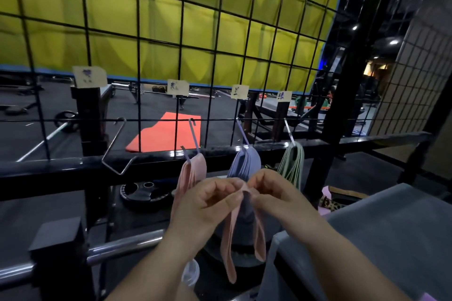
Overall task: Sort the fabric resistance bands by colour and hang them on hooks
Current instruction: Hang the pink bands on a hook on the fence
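Note:
Both hands hold one pink fabric band (230, 232) at its top fold, in front of the wire grid. My left hand (205, 205) pinches the left side of the fold and my right hand (271, 193) pinches the right side. The band's two loops hang down between my wrists. On the grid, a hook (194, 137) carries pink bands (193, 171), another to its right carries purple bands (244, 164), and the rightmost carries green bands (292, 164). The leftmost hook (117, 149) is bare. Paper labels (178, 87) are stuck above each hook.
A black rail (61, 166) runs below the grid. A weight plate (144, 193) lies on the floor behind it, and a chrome bar (117, 249) crosses at lower left. A grey padded bench (381, 234) sits at right with a leopard-print item (332, 204) on it.

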Demonstrator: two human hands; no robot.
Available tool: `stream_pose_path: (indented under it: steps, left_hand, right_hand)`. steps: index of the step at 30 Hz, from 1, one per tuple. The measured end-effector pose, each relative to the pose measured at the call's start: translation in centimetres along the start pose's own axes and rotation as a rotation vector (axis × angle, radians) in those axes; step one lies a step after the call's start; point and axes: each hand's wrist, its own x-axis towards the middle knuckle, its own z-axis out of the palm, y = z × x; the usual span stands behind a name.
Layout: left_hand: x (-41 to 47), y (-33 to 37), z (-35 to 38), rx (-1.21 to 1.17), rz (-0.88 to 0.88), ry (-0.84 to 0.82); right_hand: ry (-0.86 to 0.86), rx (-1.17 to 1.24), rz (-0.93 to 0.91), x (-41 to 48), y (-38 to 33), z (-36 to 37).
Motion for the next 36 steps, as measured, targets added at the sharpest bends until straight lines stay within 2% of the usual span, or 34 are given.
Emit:
stream_pose_path:
  steps: [6,11,18,22,29,36]
  left_hand:
    - [-0.2,0.8,-1.5,0.062,0.043,0.067]
    - [-0.3,1.5,-3.0,0.087,0.118,0.195]
    - [-0.5,2.8,-4.3,0.163,0.214,0.377]
    - [-0.1,3.0,-4.5,0.220,0.264,0.473]
    - [1.5,2.2,-4.8,0.376,0.285,0.552]
    - [2.7,0.9,-4.8,0.535,0.332,0.619]
  right_hand:
    - [-0.069,0.045,-0.009,1.1,-0.8,1.3]
    - [-0.040,0.145,-0.031,2.6,-2.1,2.5]
    - [-0.068,0.144,-0.079,4.7,-3.6,4.3]
    - [-0.073,0.055,-0.109,6.1,-4.6,5.3]
    - [-0.026,0.052,-0.115,7.9,-5.5,6.2]
    - [0.010,-0.187,-0.105,9.3,-4.5,6.4]
